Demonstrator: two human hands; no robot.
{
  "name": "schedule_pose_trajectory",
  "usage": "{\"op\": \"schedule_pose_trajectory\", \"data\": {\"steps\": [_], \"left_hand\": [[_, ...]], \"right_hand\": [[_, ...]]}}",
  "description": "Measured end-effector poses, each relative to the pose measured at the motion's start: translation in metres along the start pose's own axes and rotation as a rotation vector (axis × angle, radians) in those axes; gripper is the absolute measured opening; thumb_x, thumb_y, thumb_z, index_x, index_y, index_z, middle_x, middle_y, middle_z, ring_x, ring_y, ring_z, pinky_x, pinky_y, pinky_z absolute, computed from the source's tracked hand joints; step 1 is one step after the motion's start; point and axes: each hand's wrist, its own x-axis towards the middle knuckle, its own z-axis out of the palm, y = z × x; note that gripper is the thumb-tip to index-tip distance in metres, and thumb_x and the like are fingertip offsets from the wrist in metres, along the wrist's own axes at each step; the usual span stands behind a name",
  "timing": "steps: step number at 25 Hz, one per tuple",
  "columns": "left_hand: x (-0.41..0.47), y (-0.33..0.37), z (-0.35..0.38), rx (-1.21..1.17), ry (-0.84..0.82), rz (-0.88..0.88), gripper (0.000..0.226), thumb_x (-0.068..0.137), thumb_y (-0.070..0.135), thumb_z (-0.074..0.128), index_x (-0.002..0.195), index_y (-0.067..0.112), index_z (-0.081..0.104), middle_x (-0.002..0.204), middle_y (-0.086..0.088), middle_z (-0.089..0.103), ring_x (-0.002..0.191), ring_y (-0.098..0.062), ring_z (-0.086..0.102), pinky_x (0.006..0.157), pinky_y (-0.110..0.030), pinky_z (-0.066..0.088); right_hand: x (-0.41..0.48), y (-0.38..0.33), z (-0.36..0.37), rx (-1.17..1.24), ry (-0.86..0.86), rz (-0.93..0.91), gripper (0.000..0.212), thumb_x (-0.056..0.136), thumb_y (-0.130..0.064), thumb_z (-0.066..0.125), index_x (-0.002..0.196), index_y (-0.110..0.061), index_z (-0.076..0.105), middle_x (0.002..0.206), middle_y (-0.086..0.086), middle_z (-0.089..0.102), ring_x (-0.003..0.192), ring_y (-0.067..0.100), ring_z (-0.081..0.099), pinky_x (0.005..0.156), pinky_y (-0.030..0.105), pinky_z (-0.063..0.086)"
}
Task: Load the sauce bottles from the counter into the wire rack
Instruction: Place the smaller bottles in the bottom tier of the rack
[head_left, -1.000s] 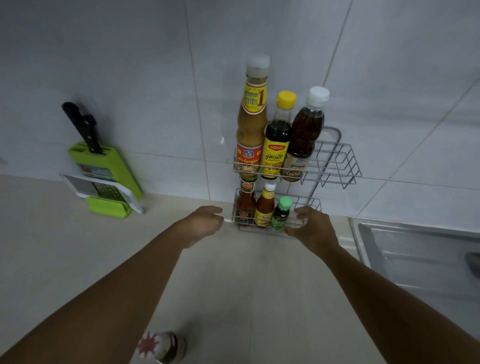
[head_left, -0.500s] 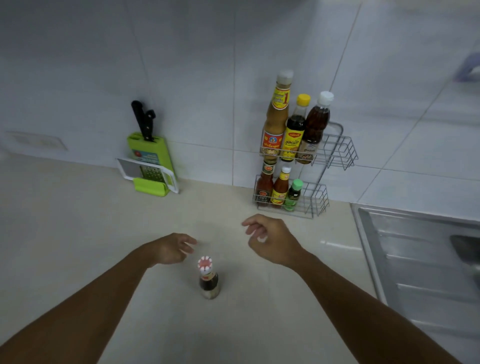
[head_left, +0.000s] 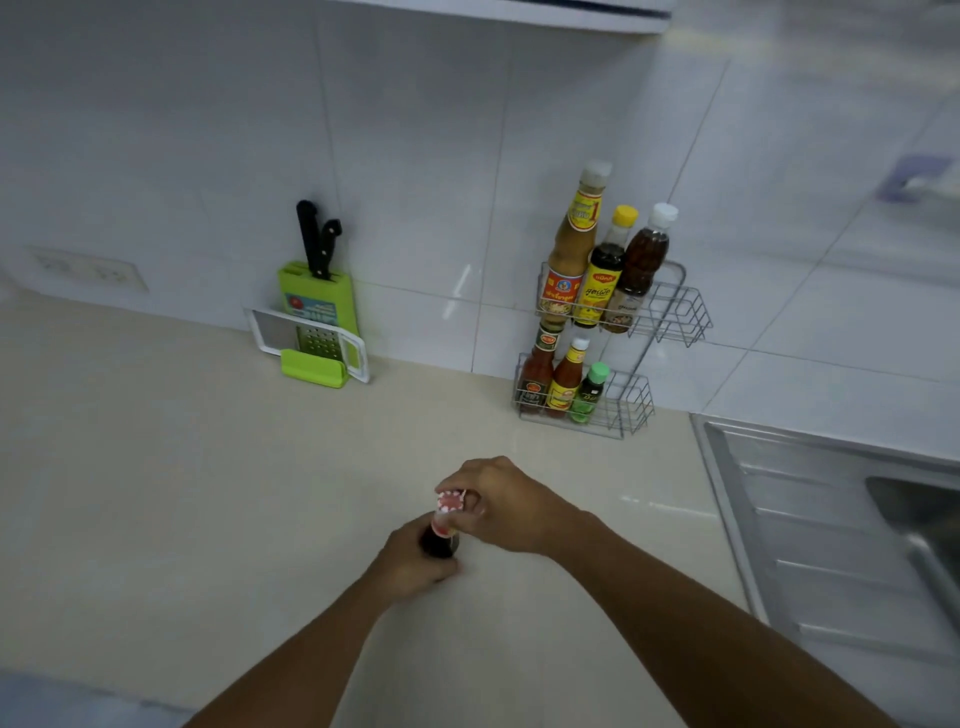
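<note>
A small dark sauce bottle with a red-and-white cap stands on the beige counter in front of me. My left hand wraps its body from the left. My right hand pinches its cap from the right. The two-tier wire rack stands against the tiled wall further back. Its upper tier holds three tall bottles. Its lower tier holds three small bottles, and the right part of each tier is bare wire.
A green knife block with two black-handled knives and a white grater stands at the wall to the left. A steel sink lies at the right. The beige counter stretches between them.
Both hands drew back from the rack toward me and closed on the small dark bottle. The view pulled back, so the rack looks farther away.
</note>
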Motion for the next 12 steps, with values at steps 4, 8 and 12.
{"op": "schedule_pose_trajectory", "data": {"steps": [4,8,12], "left_hand": [[-0.007,0.028,-0.012,-0.061,-0.262,0.162,0.02,0.063,0.007,0.065,0.075,0.022,0.058,0.068,0.001,0.056,0.062,-0.017,0.054,0.059,-0.031,0.045],[-0.01,0.099,-0.026,-0.06,-0.545,0.25,0.022,0.063,0.002,0.063,0.079,0.017,0.06,0.074,-0.006,0.066,0.07,-0.022,0.063,0.07,-0.031,0.05],[-0.009,0.145,-0.007,0.154,0.045,0.337,0.024,0.057,0.024,0.07,0.078,0.027,0.058,0.067,0.007,0.06,0.06,-0.019,0.057,0.057,-0.025,0.043]], "right_hand": [[-0.02,0.001,-0.055,-0.223,0.06,-0.006,0.039,0.091,-0.061,0.058,0.103,-0.025,0.068,0.095,-0.006,0.071,0.081,0.013,0.062,0.07,0.036,0.056],[-0.032,0.001,-0.114,-0.588,0.174,-0.156,0.049,0.103,-0.05,0.022,0.073,-0.022,0.048,0.067,-0.002,0.055,0.056,0.021,0.048,0.051,0.033,0.04],[-0.028,0.01,-0.142,-0.496,0.303,0.279,0.041,0.104,-0.036,0.032,0.079,-0.014,0.055,0.069,0.005,0.055,0.069,0.03,0.055,0.062,0.034,0.037]]}}
